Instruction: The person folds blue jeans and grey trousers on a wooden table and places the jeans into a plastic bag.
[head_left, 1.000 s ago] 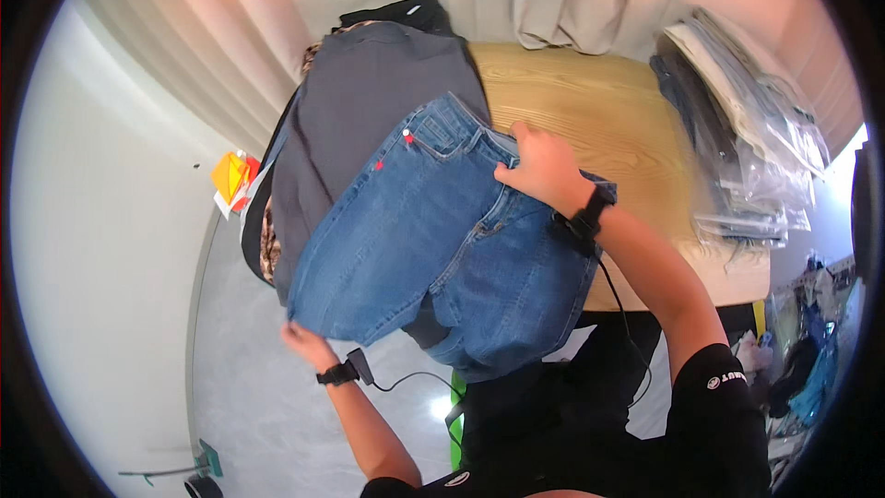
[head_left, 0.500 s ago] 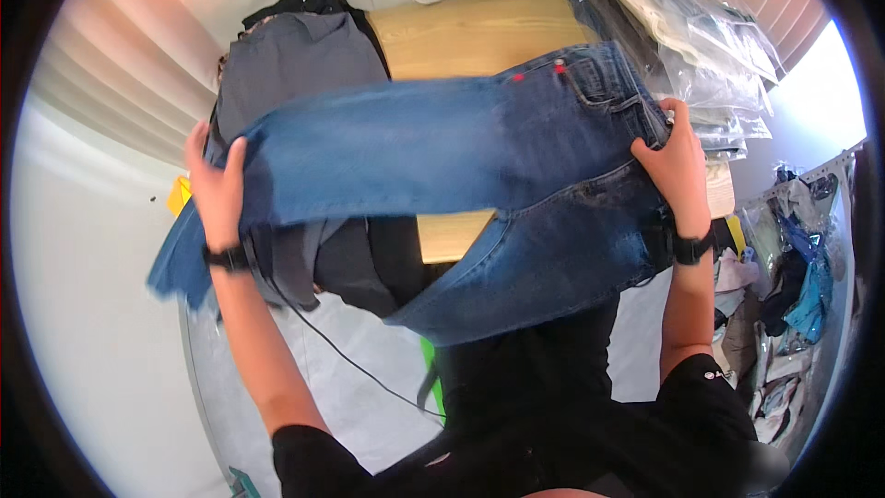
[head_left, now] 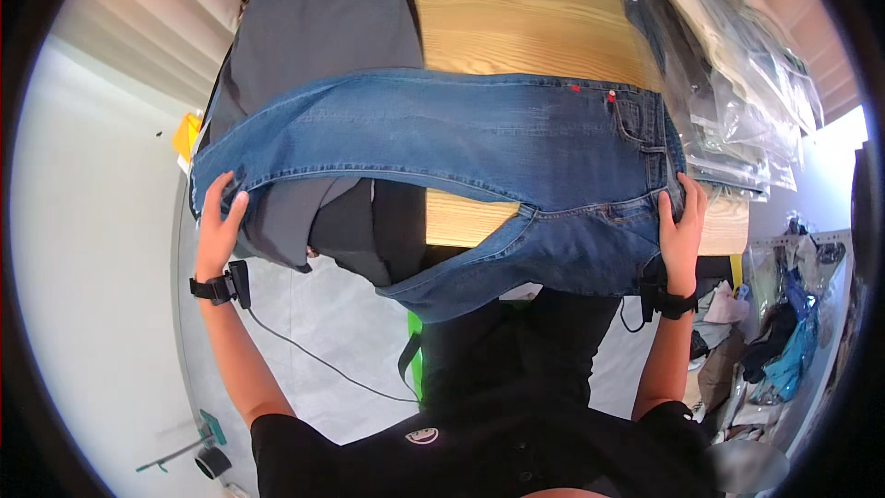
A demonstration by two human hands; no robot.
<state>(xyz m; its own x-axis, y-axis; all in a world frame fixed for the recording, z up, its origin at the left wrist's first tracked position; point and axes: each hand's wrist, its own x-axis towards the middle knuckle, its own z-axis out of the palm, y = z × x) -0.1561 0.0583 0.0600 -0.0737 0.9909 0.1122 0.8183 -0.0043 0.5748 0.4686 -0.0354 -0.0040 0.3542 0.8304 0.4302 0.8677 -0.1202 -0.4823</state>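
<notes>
Blue denim jeans lie sideways before me, one leg stretched left across a dark grey garment and the waist at the right. The other leg hangs over the table's near edge, toward my body. My left hand rests at the hem end of the stretched leg, its thumb and fingers apart against the denim. At the waistband my right hand has its thumb on the near side and its fingers on the outer side, gripping the cloth. Small red marks show near the front pocket.
The wooden table carries a stack of clothes in clear plastic bags at right. Bagged garments fill a rack lower right. A black cable runs from my left wristband. Beige curtains hang behind.
The jeans have come down and flattened, their blur gone. Both hands have moved toward me, the left still at the leg end and the right still at the waistband.
</notes>
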